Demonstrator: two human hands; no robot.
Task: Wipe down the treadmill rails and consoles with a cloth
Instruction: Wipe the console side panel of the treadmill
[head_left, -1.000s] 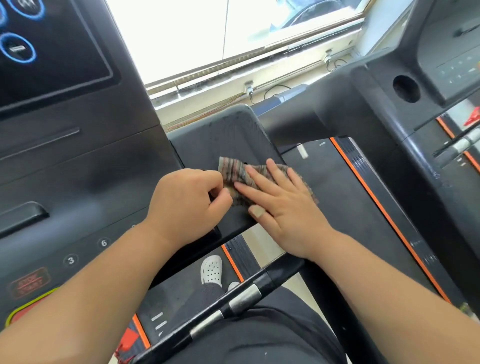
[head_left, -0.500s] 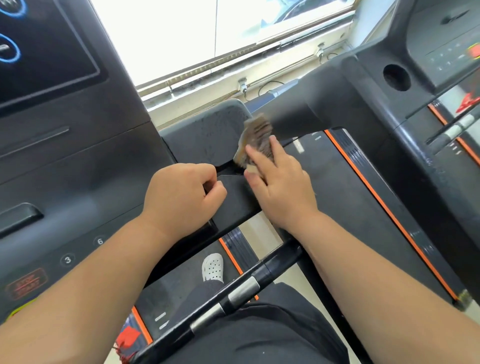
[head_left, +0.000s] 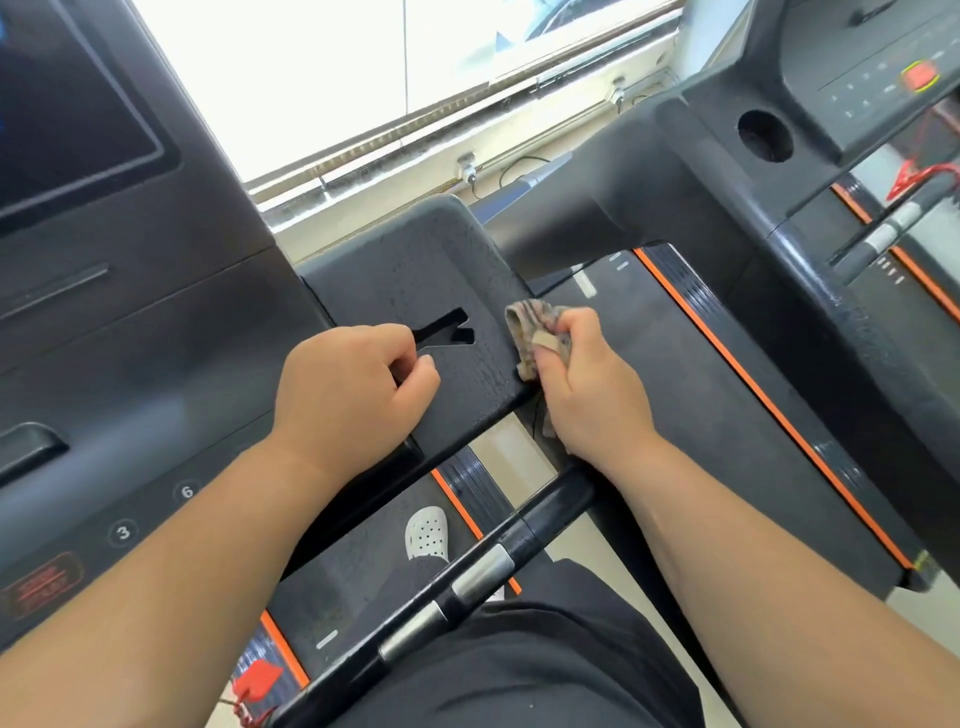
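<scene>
Right hand (head_left: 587, 384): my fingers were curled tight round the bunched cloth (head_left: 530, 325), with the thumb pinching it from the near side. The striped, greyish cloth lay against the right-hand edge of the black console wing (head_left: 415, 260), touching it. A loose end hung below my palm, past the wing's near corner.

Left hand (head_left: 348, 384): I had it drawn into a loose fist, thumb laid along the forefinger, and nothing showed inside it. It rested on the top of the same wing, at the left end of a forked slot (head_left: 448, 328) cut into that surface. I could not tell whether my fingertips reached into the slot. The two hands were near each other but apart, with the slot between them.

Surroundings: the wing joined the main console (head_left: 130, 364) on my left, where the buttons marked 3 and 6 showed. A black handrail (head_left: 467, 577) with metal bands crossed below my forearms. Under it were the belt (head_left: 353, 571) and my white perforated shoe (head_left: 427, 532). To the right lay the neighbouring treadmill deck (head_left: 701, 405) with its orange stripe, and beyond it a round cup holder (head_left: 764, 135). A bright window (head_left: 337, 78) ran along the top.
</scene>
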